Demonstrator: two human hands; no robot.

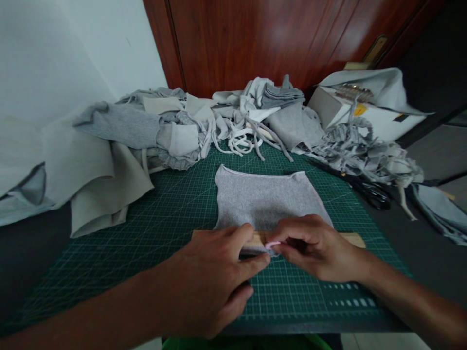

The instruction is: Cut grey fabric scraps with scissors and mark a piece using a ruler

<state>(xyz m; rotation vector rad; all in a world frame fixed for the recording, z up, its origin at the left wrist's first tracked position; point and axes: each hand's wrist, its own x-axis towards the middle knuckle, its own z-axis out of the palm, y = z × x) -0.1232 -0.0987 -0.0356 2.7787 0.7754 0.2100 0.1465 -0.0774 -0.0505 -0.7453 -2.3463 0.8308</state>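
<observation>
A piece of grey knit fabric (262, 197) lies flat on the green cutting mat (175, 204). Across its near end runs a wooden ruler (353, 239), partly covered by both hands. My left hand (224, 267) presses down on the ruler and the cloth below it, fingers spread. Pinched between the thumb and fingers of my right hand (321, 248) is a small pink piece of tailor's chalk (272, 245), touching the ruler's near edge by the fabric. A narrow strip of cloth shows on the near side of the ruler.
Heaped grey fabric scraps (178, 136) line the back of the mat, with pale cloth strips (244, 141) in the middle. Black-handled scissors (375, 194) lie at right beside tangled offcuts (383, 155). A white box (383, 124) stands behind them. Large fabric pieces (87, 170) are at left.
</observation>
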